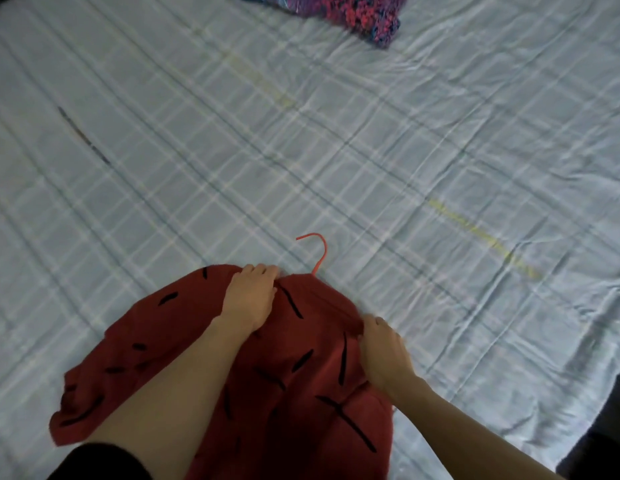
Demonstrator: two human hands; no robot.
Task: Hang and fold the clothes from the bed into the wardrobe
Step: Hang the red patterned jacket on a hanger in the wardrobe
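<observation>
A red garment patterned with short black dashes lay spread on the bed in the lower middle of the frame, its lower part running off the bottom edge. A pink hanger was inside it — only the hook showed, poking out past the garment's top edge onto the sheet, just above the centre of the cloth.

The left hand rested on the garment near its top edge, to the left of the hook, palm down; its fingers were curled over the edge of the fabric there, and they seemed to be gripping the cloth, though the blur made it hard to be sure. The right hand sat at the garment's right edge, lower in the frame, with its fingers bent and pinching a fold of the red fabric at what looked like the shoulder. Both forearms reached in from the bottom of the frame, and a dark sleeve showed at the lower left.

The bed was covered by a pale blue sheet with a faint check of white and darker lines, creased in places. At the top of the frame, right of centre, lay a second piece of clothing — a knitted-looking thing in mixed pink, purple and blue — well apart from the red garment and partly cut off by the upper edge.
</observation>
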